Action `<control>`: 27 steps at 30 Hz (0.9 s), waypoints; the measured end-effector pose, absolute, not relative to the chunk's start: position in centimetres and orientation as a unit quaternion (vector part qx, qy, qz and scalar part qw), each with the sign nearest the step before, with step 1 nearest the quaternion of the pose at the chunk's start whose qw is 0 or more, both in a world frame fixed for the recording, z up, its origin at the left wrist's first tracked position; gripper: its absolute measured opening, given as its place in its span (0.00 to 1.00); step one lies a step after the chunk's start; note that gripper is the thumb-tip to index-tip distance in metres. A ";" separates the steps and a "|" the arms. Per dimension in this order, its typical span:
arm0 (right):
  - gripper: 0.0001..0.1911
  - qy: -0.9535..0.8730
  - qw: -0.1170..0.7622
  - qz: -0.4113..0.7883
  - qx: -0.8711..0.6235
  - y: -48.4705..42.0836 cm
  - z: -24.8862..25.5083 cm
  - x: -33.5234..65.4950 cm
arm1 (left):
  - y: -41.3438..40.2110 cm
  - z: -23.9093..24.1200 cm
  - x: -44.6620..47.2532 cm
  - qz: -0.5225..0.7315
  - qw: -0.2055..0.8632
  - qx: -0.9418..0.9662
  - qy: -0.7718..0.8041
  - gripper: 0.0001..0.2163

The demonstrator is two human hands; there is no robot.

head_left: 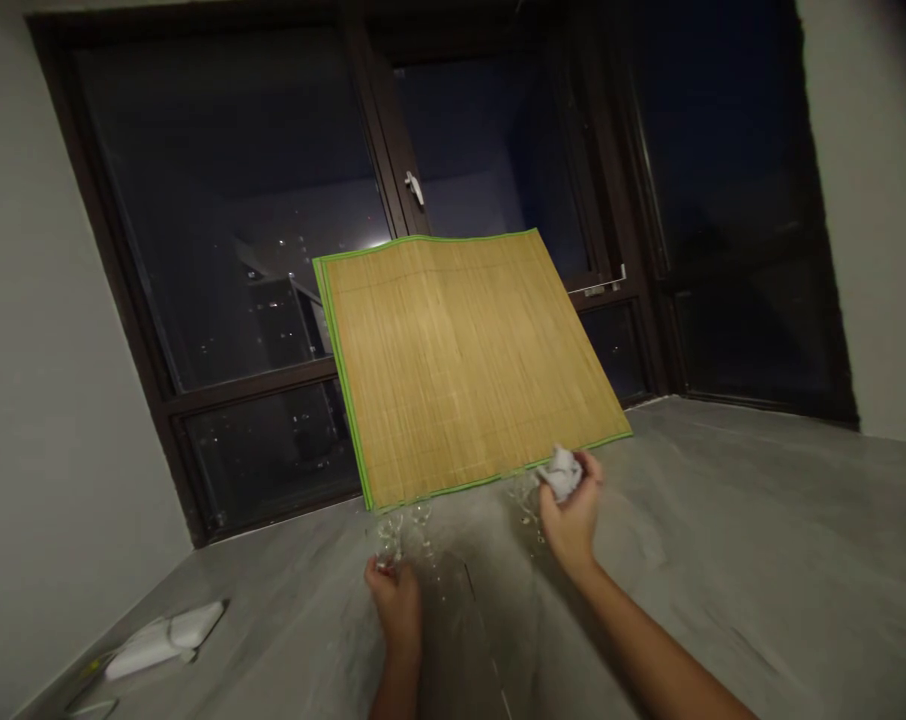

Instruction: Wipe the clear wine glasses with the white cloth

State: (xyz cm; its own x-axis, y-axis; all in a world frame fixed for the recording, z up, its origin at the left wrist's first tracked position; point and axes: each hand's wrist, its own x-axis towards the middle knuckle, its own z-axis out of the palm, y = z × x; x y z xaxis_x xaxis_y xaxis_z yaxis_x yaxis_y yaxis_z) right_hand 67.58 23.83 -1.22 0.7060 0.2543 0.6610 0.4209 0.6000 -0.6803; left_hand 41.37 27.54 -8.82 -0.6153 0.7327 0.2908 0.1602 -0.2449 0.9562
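My right hand [573,515] is closed round a crumpled white cloth or tissue [560,473], just in front of the mat's lower edge. Beside that hand, on its left, a clear glass [524,492] shows faintly. My left hand [397,590] has its fingertips closed on a clear glass [388,550]; blur hides its exact shape. Another clear glass [421,515] is just to the right of it. Behind both hands a bamboo mat [468,360] with green edging leans up against the window.
Both arms reach over a grey marbled surface [708,530]. At the lower left lies a white object wrapped with a cord [160,638]. Dark-framed windows [220,200] with a white handle [415,188] rise behind, night outside. A pale wall [40,350] bounds the left side.
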 end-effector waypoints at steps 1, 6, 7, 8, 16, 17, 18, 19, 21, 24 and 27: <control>0.35 -0.431 0.798 -0.046 -0.418 23.5 -1.5 66.4 | 27.3 -8.7 41.6 0.674 0.191 0.407 0.586 0.23; 0.43 -0.707 0.620 0.051 -0.337 21.5 -3.7 61.8 | 25.4 -7.6 43.4 0.578 0.033 0.552 0.600 0.24; 0.45 -0.732 0.590 0.073 -0.332 21.2 -3.9 61.3 | 25.1 -7.4 43.8 0.557 0.008 0.576 0.598 0.24; 0.46 -0.746 0.571 0.090 -0.330 20.9 -4.0 61.0 | 24.7 -7.2 44.3 0.531 -0.014 0.600 0.598 0.24; 0.48 -0.770 0.519 0.134 -0.347 21.1 -3.6 61.1 | 21.7 -5.5 46.2 0.300 -0.110 0.734 0.599 0.22; 0.47 -0.771 0.512 0.123 -0.357 21.3 -3.7 61.2 | 21.6 -5.4 46.2 0.293 -0.108 0.738 0.598 0.22; 0.46 -0.769 0.509 0.110 -0.370 21.5 -3.8 61.3 | 21.5 -5.3 46.2 0.290 -0.107 0.741 0.596 0.22; 0.45 -0.763 0.510 0.095 -0.385 21.7 -3.8 61.4 | 21.5 -5.3 46.1 0.292 -0.106 0.742 0.594 0.23; 0.43 -0.738 0.523 0.064 -0.422 22.1 -3.9 61.8 | 21.5 -5.4 46.1 0.305 -0.106 0.737 0.593 0.24; 0.42 -0.696 0.534 0.038 -0.479 22.7 -3.8 62.3 | 21.5 -5.4 46.1 0.327 -0.106 0.726 0.596 0.23; 0.41 -0.692 0.524 0.031 -0.496 23.0 -3.8 62.5 | 21.5 -5.4 46.3 0.342 -0.103 0.717 0.599 0.23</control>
